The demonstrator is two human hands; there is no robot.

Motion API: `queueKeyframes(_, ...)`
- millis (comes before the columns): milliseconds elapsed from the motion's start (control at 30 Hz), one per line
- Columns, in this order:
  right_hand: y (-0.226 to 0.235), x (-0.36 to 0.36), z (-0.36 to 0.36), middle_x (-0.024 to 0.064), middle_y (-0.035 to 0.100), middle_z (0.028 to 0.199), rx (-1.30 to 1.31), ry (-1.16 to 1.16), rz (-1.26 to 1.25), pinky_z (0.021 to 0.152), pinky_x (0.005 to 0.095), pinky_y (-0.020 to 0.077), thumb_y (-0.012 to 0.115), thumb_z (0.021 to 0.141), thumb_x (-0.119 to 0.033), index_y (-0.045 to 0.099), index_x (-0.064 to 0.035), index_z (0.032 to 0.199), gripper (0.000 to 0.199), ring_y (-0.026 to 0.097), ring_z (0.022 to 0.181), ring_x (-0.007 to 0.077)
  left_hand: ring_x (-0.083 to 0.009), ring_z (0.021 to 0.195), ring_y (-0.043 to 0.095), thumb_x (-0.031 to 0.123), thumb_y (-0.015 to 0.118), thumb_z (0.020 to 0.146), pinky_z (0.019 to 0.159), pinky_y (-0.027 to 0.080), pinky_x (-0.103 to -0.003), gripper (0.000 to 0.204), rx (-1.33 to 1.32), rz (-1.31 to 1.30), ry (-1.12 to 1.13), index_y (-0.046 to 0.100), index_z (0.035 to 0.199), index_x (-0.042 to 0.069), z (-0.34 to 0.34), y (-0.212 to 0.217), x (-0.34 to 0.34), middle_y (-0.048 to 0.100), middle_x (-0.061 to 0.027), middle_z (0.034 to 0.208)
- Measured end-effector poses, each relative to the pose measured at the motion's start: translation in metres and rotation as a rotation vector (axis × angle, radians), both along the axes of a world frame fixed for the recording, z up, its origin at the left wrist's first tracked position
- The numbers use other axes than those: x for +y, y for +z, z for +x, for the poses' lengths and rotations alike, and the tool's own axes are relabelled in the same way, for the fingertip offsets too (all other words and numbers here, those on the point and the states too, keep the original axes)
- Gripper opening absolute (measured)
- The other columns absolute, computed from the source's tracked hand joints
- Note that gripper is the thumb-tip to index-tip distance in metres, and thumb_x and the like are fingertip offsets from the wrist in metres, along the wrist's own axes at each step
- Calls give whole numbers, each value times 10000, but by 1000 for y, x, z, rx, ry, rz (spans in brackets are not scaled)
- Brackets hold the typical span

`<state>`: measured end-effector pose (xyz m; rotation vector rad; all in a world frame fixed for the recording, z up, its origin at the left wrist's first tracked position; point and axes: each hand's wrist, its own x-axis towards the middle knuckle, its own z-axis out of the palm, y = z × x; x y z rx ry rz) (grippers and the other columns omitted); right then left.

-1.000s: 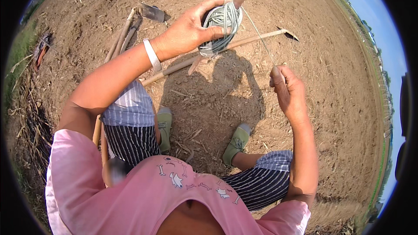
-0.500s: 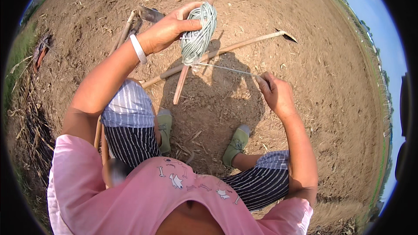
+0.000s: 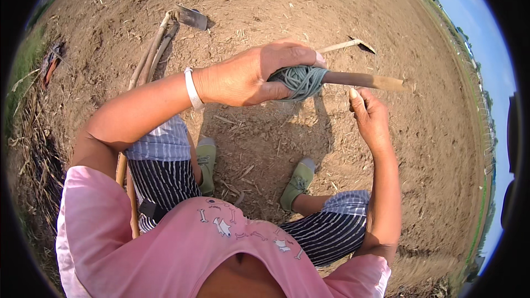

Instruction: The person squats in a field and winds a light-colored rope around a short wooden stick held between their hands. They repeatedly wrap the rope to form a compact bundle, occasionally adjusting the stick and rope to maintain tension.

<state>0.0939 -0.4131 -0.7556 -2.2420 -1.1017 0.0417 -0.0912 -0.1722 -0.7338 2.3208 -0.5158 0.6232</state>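
My left hand is wrapped over a bundle of grey-green cord, wound around a flat wooden stick. The stick lies nearly level, and its bare end juts out to the right. Just below that end, my right hand is closed in a pinch, thumb up. The thin strand it held a moment ago is hard to make out now, though the fingers stay pressed together. My left palm and fingers cover much of the bundle and the stick's other end.
Beyond my hands, a hoe lies on dry, straw-strewn soil. More long-handled tools rest at the left, one with a broad metal blade. My green shoes stand below. Dry stalks line the left edge.
My left hand has turned the stick from near upright to level and moved it right and nearer. My right hand has shifted slightly right, and the taut strand no longer shows clearly.
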Motion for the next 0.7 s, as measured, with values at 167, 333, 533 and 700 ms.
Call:
queueKeyframes(167, 11, 13, -29, 60, 540, 724, 193, 167, 178, 629, 314, 452, 527, 1015, -319, 591, -55, 935, 283, 524, 648, 184, -226, 1146, 592, 115, 645, 921, 953, 525, -389, 567, -227, -777, 342, 376, 1405, -9, 16, 4, 57, 581, -141, 1246)
queueKeyframes(333, 12, 39, -85, 156, 626, 838, 134, 528, 74, 648, 415, 491, 514, 999, -302, 602, -86, 976, 234, 600, 728, 381, -300, 1062, 630, 180, 495, 1006, 864, 561, -557, 382, -249, -1485, 359, 378, 1324, 3, 12, 19, 104, 586, -169, 1217)
queueKeyframes(533, -31, 38, -31, 187, 645, 794, 3, 288, -200, 650, 476, 490, 524, 986, -320, 597, -99, 976, 233, 622, 774, 418, -339, 1083, 638, 253, 430, 1025, 956, 537, -542, 381, 132, -1514, 79, 451, 1296, -15, 3, 4, 127, 616, -192, 1198)
queueKeyframes(700, -8, 0, 3, 154, 634, 744, 9, -69, -160, 602, 424, 482, 630, 936, -272, 593, -69, 875, 215, 598, 675, 382, -212, 1218, 532, 158, 659, 917, 1033, 411, -336, 632, 371, -295, 366, 369, 1471, 68, 3, -21, 80, 540, -111, 1342)
